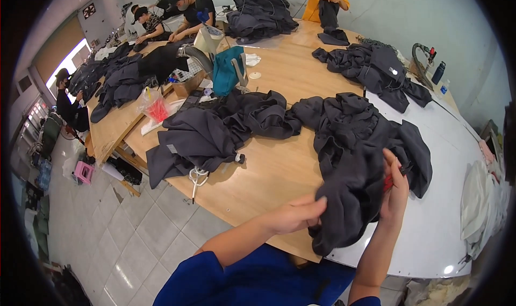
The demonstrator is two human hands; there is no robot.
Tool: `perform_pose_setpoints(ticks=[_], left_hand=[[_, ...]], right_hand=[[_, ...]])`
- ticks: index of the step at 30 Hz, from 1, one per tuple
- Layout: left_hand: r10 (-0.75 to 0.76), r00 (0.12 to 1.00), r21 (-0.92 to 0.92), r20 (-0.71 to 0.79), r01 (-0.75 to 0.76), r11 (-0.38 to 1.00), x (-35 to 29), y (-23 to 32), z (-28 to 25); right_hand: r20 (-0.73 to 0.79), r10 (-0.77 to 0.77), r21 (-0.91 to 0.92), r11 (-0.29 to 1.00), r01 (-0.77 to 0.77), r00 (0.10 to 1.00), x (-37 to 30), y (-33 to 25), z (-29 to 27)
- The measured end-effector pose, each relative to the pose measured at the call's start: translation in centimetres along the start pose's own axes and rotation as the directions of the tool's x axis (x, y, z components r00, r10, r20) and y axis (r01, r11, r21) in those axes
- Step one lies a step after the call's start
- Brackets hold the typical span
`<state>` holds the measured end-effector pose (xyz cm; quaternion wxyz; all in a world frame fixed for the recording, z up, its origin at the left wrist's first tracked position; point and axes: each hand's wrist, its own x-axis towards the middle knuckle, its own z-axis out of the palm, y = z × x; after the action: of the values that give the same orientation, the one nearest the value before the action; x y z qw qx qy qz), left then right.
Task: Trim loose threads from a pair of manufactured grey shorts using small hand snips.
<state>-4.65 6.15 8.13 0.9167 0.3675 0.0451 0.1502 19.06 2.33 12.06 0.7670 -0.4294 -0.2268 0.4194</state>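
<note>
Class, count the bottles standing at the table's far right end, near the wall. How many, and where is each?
2: a dark bottle near the wall, and a smaller clear bottle just nearer the camera. More could be hidden.

The cloth at the near edge of the desk is plain charcoal grey; the desk is honey tan, the panel at its right side white. The cord at the near left edge is white, the bag teal, the stool pink, the sleeve royal blue; pale grey tiles form a grid.
</note>
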Motion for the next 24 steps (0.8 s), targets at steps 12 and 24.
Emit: perform_pose_setpoints(ticks=[12, 24], left_hand=[[0.132, 0.879, -0.389, -0.458, -0.332, 0.859, 0.8, -5.4, 0.0], [0.104, 0.887, -0.374, -0.450, -0.293, 0.880, 0.6, -8.6, 1.3]], right_hand=[[0.265, -0.093, -0.471, 0.856, 0.213, 0.960, -9.0, 6.7, -2.4], [0.485, -0.601, -0.637, 0.255, 0.728, 0.635, -12.8, 9.7, -3.4]])
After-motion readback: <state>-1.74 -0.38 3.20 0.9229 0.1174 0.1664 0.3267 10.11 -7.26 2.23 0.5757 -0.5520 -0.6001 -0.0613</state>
